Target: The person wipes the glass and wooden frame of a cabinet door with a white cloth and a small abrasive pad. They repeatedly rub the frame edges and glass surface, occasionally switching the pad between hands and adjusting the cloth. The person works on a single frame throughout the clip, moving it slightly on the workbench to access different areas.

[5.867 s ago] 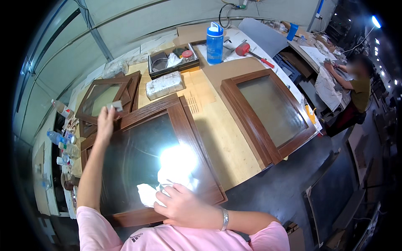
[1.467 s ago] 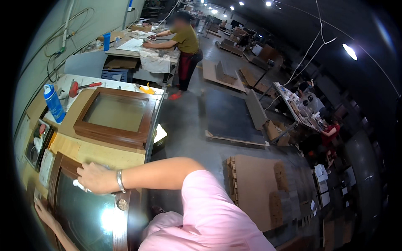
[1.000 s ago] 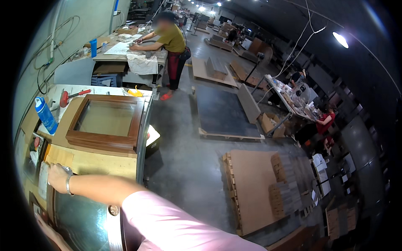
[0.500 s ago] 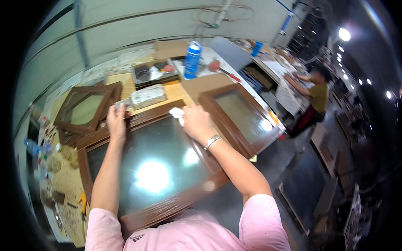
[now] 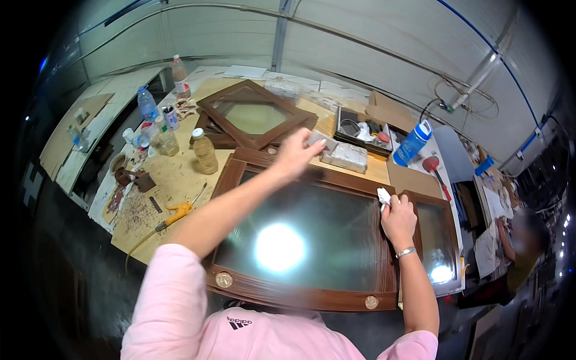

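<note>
Glass door [image 5: 336, 228] was on bench [image 5: 174, 186]; rag [image 5: 384, 196] had shifted from its front to R edge, bunched in R hand [image 5: 399, 223], so prob. edge work. L hand [image 5: 292, 155] pinched grey block [image 5: 329, 141] over back edge.

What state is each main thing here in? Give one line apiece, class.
Grey block: held in left hand
White cloth: crumpled, held in right hand
Large glazed frame: lying flat, reflecting light
Rear glazed frames: stacked askew
Blue water bottle: upright, lidded
Black box: open, contents showing
Yellow air gun: lying down, hose attached
</note>
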Tool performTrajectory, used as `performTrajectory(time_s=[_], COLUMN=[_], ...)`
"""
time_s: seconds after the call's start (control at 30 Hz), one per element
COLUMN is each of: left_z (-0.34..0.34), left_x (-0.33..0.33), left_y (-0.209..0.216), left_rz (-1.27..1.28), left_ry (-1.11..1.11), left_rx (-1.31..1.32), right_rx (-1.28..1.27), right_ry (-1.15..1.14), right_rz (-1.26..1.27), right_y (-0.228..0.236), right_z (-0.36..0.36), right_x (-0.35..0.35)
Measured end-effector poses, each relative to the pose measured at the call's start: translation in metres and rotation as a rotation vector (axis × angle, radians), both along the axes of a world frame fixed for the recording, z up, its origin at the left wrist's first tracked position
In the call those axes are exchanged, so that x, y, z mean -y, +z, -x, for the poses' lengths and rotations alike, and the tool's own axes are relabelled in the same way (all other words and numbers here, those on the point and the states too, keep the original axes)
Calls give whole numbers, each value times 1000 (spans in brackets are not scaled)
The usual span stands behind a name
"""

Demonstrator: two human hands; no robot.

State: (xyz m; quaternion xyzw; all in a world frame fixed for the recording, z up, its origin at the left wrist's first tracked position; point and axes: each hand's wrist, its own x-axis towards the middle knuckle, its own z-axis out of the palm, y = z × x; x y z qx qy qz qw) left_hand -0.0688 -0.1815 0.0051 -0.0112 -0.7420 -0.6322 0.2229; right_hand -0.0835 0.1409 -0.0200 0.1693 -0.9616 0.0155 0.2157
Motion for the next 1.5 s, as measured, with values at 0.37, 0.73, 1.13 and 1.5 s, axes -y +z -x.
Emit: performTrajectory(time_s=[0.37,0.73,1.13,1.5], left_z=[-150,-160,-87,-85], left_x=[192,214,222,226], left_y=[-1,-56,-72,-65], left_rz=[26,-75,-79,-52], left_ry=[320,276,64,56], left_rx=[107,92,44,68], right_rx=[27,88,31,18], right_ry=[-27,-70,-74,-64], right_rz=[259,215,210,234], right_y=[-4,-4,-10,-11], right_z=[8,11,10,11], right_x=[-12,11,5,9])
